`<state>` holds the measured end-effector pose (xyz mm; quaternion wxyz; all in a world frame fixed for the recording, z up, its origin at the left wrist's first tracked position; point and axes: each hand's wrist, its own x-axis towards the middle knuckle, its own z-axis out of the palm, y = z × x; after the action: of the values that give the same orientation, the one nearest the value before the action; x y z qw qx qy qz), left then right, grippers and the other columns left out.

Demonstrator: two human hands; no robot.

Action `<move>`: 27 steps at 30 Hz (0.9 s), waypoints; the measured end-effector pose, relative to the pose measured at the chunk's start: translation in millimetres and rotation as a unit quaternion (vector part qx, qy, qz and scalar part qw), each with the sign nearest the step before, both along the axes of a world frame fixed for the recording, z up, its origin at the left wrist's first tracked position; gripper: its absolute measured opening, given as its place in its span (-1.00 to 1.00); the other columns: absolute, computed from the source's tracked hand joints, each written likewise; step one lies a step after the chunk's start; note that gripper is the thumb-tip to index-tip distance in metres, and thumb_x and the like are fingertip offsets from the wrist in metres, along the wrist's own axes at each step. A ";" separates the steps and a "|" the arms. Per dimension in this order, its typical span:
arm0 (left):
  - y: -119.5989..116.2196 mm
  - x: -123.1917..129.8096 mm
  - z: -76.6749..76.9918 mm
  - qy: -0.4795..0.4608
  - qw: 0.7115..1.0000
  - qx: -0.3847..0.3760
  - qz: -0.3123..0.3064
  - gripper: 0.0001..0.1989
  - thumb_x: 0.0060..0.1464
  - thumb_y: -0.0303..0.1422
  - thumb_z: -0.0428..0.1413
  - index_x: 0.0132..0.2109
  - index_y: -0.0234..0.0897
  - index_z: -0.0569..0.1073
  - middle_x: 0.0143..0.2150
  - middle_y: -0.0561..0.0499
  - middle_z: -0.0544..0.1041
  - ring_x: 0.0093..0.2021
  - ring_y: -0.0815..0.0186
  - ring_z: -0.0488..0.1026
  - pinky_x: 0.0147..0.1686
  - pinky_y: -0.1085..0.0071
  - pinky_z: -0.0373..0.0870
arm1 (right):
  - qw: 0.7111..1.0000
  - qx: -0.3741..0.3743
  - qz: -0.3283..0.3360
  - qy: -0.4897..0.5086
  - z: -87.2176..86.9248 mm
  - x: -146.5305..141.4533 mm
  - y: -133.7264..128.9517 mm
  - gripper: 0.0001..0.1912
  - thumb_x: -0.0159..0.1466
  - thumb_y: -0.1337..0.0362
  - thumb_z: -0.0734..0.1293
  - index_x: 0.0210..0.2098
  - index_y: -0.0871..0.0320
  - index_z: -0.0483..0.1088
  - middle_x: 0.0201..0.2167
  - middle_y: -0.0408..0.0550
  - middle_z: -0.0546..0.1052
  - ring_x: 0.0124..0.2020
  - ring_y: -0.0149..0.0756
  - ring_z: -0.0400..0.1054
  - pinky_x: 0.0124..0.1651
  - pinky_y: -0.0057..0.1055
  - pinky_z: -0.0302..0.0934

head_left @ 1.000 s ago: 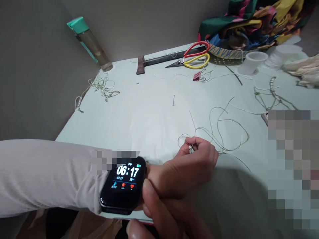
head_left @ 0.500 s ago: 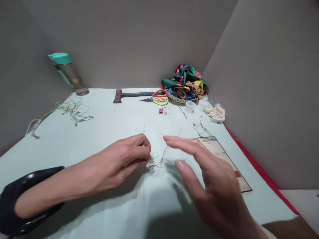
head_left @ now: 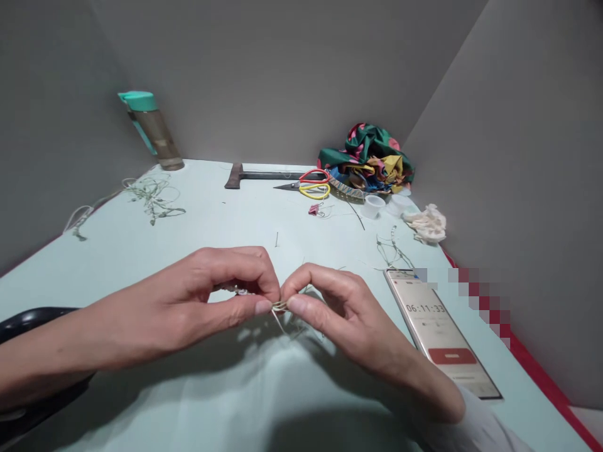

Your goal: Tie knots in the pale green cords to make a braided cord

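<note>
Between my two hands runs a bundle of thin pale-green cord [head_left: 279, 306], with loose ends hanging below it. My left hand [head_left: 207, 298] pinches the cord between thumb and forefinger, and a whitish braided or beaded piece [head_left: 235, 289] shows inside its curled fingers. Close against it, my right hand [head_left: 336, 304] pinches the same cord with thumb and forefinger. The fingertips of both hands almost touch. The exact knot or strand between them is too small to make out.
Around lie a phone [head_left: 438, 326] showing a timer, scissors [head_left: 311, 184], a hammer-like tool [head_left: 235, 176], a pink clip [head_left: 314, 209], small plastic cups [head_left: 373, 206], bunched colourful cloth [head_left: 372, 157], white cloth [head_left: 428, 223], tangled cords [head_left: 153, 196] and a bottle [head_left: 160, 135].
My right hand has come left from its open pose and closed on the cord beside my left hand. My left hand has turned, its thumb now showing. The view has shifted slightly.
</note>
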<state>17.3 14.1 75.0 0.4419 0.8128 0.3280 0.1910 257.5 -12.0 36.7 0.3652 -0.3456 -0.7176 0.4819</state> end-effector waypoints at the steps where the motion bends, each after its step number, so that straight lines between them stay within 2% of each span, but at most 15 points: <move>1: 0.0 -0.7 -0.9 0.009 1.000 -0.008 -0.002 -0.76 0.48 -0.31 0.13 -0.22 -0.12 0.61 -0.29 0.13 0.56 -0.33 0.40 0.45 -0.33 0.57 0.37 | 1.000 -0.026 0.007 0.013 -0.1 0.4 0.3 -0.80 0.50 0.21 0.38 -0.28 0.06 0.50 -0.31 -0.22 0.62 -0.29 -0.36 0.45 -0.14 -0.37 0.31; 4: -0.5 -1.8 -4.0 0.019 0.999 -0.028 0.000 -0.75 0.51 -0.23 0.14 -0.19 -0.08 0.61 -0.31 0.14 0.56 -0.35 0.38 0.41 -0.38 0.53 0.33 | 0.991 -0.117 0.032 0.061 -0.3 0.6 -0.8 -0.74 0.52 0.13 0.41 -0.29 0.07 0.50 -0.32 -0.22 0.60 -0.29 -0.38 0.42 -0.14 -0.39 0.30; 7: -1.2 -0.3 -6.1 0.023 0.999 -0.040 0.013 -0.74 0.51 -0.20 0.15 -0.20 -0.06 0.63 -0.33 0.13 0.56 -0.37 0.36 0.39 -0.42 0.50 0.31 | 0.984 -0.152 0.027 0.084 -1.8 -0.2 -2.7 -0.73 0.51 0.14 0.42 -0.32 0.07 0.50 -0.33 -0.21 0.60 -0.28 -0.37 0.42 -0.17 -0.40 0.28; 13: -1.5 3.0 -5.9 0.017 0.999 -0.030 0.032 -0.76 0.51 -0.19 0.17 -0.19 0.01 0.65 -0.32 0.17 0.57 -0.38 0.40 0.43 -0.40 0.55 0.34 | 0.987 -0.137 -0.002 0.079 -5.5 4.0 -2.9 -0.80 0.46 0.24 0.45 -0.34 0.06 0.53 -0.36 -0.24 0.60 -0.31 -0.38 0.41 -0.24 -0.42 0.24; 16: -1.2 4.0 -5.3 0.010 0.999 -0.035 0.040 -0.77 0.50 -0.17 0.18 -0.17 0.04 0.66 -0.32 0.18 0.59 -0.38 0.40 0.44 -0.43 0.57 0.35 | 0.989 -0.126 -0.017 0.072 -6.3 6.5 -4.0 -0.78 0.45 0.19 0.45 -0.35 0.06 0.53 -0.38 -0.21 0.59 -0.35 -0.36 0.40 -0.27 -0.41 0.25; 20: -2.0 5.6 -4.3 0.005 0.998 -0.041 0.055 -0.80 0.50 -0.19 0.19 -0.16 0.03 0.66 -0.32 0.19 0.60 -0.38 0.42 0.45 -0.46 0.63 0.35 | 0.985 -0.149 -0.034 0.074 -8.4 6.8 -6.9 -0.78 0.42 0.15 0.44 -0.35 0.05 0.55 -0.38 -0.17 0.59 -0.33 -0.31 0.42 -0.33 -0.41 0.26; 27: -9.5 3.0 -1.1 0.037 0.996 -0.011 0.077 -0.75 0.47 -0.14 0.19 -0.22 -0.03 0.61 -0.37 0.16 0.57 -0.44 0.40 0.43 -0.54 0.60 0.31 | 0.991 -0.097 -0.049 0.076 -9.5 4.9 -8.9 -0.81 0.43 0.24 0.42 -0.34 0.04 0.54 -0.36 -0.20 0.61 -0.32 -0.34 0.46 -0.25 -0.41 0.32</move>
<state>20.3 4.6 73.9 0.4224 0.7867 0.4080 0.1902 262.4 -21.0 27.2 0.4067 -0.3766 -0.6199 0.5554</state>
